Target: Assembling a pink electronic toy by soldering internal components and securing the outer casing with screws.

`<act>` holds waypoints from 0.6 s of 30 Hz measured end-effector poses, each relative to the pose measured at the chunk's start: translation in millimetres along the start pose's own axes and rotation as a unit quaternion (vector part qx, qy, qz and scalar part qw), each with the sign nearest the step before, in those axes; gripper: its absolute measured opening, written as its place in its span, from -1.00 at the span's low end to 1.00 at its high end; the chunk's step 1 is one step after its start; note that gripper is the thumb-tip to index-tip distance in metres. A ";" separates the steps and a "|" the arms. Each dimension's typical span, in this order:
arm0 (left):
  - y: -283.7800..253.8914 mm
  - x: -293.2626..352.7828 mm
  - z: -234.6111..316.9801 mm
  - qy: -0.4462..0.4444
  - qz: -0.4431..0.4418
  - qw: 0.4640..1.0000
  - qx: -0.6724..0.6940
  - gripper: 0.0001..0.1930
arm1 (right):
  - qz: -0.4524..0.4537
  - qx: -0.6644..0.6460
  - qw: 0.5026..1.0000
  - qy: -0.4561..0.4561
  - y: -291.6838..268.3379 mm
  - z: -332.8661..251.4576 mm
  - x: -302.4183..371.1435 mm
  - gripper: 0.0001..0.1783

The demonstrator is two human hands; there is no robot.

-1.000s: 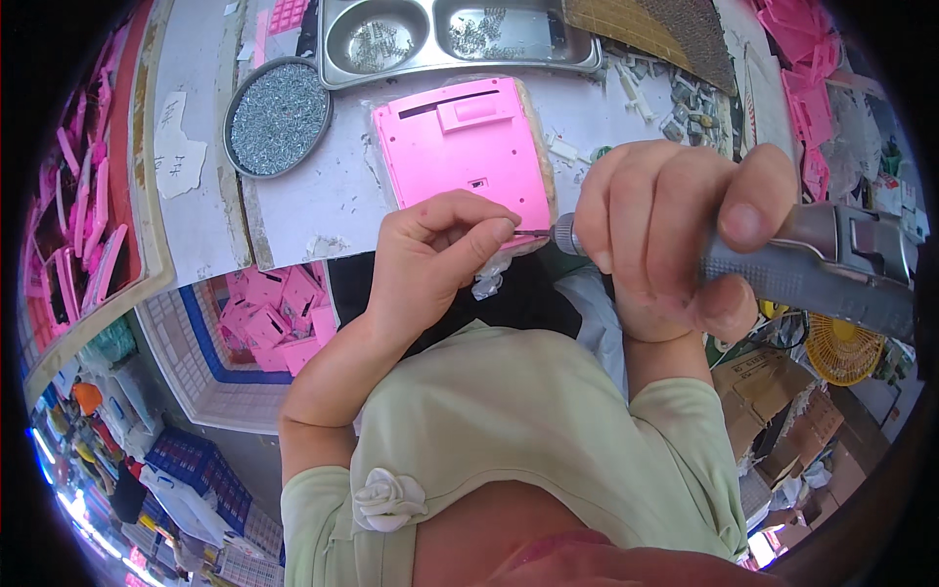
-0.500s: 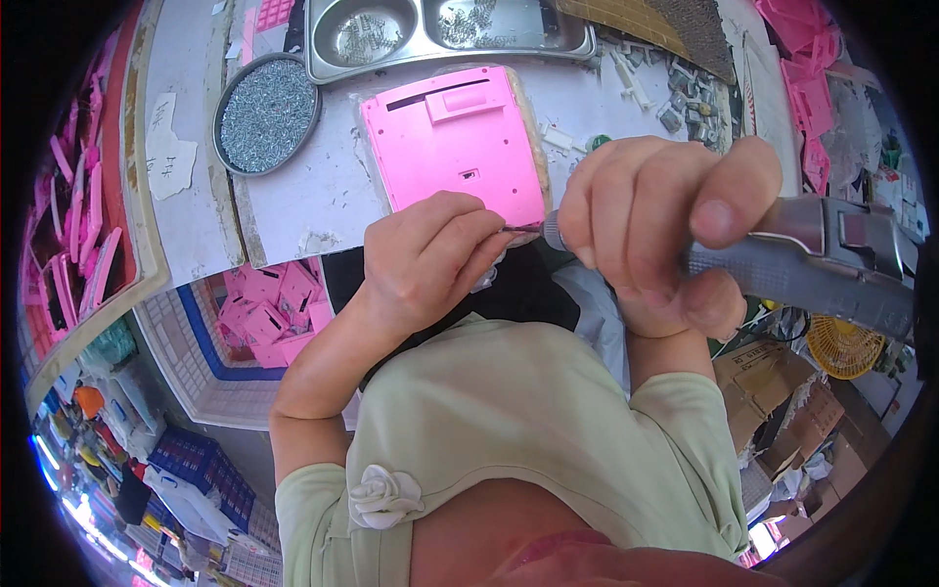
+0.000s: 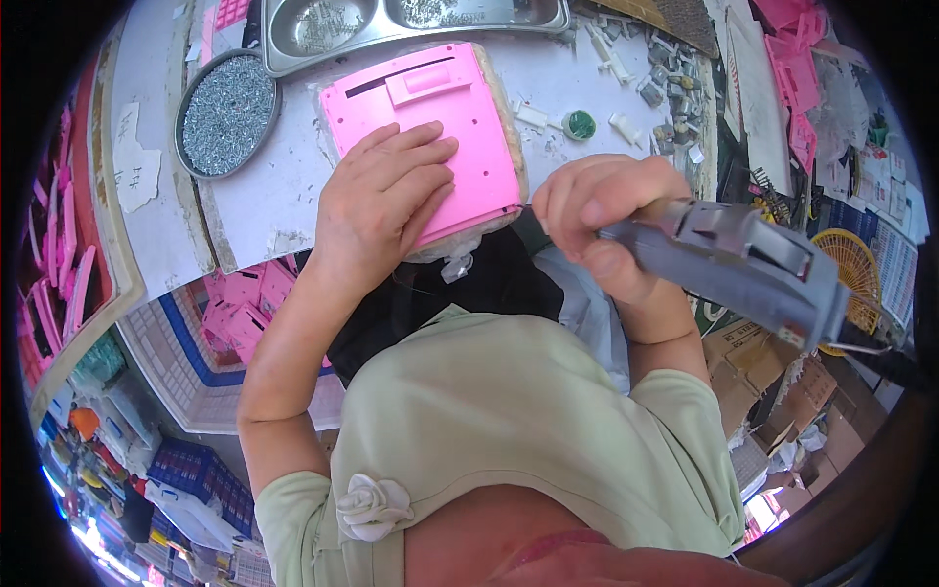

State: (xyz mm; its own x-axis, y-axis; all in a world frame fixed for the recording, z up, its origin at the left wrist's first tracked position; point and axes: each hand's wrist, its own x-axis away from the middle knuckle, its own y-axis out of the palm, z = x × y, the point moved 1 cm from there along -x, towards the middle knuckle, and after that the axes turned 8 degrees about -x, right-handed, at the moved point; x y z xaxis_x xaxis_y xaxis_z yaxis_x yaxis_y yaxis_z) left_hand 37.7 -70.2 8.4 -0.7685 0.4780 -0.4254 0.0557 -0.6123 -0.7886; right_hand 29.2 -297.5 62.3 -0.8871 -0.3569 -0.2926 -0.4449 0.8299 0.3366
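Observation:
A pink plastic casing (image 3: 469,157) lies on a padded, plastic-wrapped support near the table's front edge. My left hand (image 3: 383,201) rests on its lower left part with the fingers stretched out flat. A grey electric screwdriver (image 3: 734,269) is gripped in my right hand (image 3: 606,220), its body slanting away to the right with a cable at the rear. The dark bit of the tool points left and meets the casing's lower right corner. Whether a screw sits under the tip is too small to tell.
A round dish of small screws (image 3: 230,112) stands at the left, beside a steel compartment tray (image 3: 411,37) with metal parts. White plastic pieces, a green-filled round tub (image 3: 579,125) and small metal parts lie to the right. A white crate (image 3: 210,382) below holds pink parts.
My left hand has gone from the bit tip to lying flat on the casing. The right hand and screwdriver have turned, the tip now at the casing's corner. The view has shifted.

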 end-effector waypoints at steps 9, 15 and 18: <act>1.6 5.0 0.1 -0.016 0.001 1.000 0.020 -0.87 | -0.117 0.074 0.989 -0.051 5.4 8.8 -15.1 -0.67; 0.7 3.9 -3.3 -0.023 0.004 0.999 0.031 -0.86 | -0.115 -0.009 0.991 -0.071 0.3 11.9 -48.6 -0.73; 1.1 4.6 -1.0 -0.023 0.017 0.999 0.043 -0.86 | -0.095 0.064 0.991 -0.064 12.0 20.7 -40.0 -0.69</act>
State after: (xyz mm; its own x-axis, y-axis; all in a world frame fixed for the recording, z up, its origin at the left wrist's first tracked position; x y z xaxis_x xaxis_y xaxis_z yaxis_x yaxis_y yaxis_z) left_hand 34.8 -68.1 5.1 -0.7951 0.4287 -0.4289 0.0279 -0.6807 -0.7320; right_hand 61.9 -264.4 59.5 -0.7624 -0.4610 -0.4542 -0.5758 0.8035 0.1510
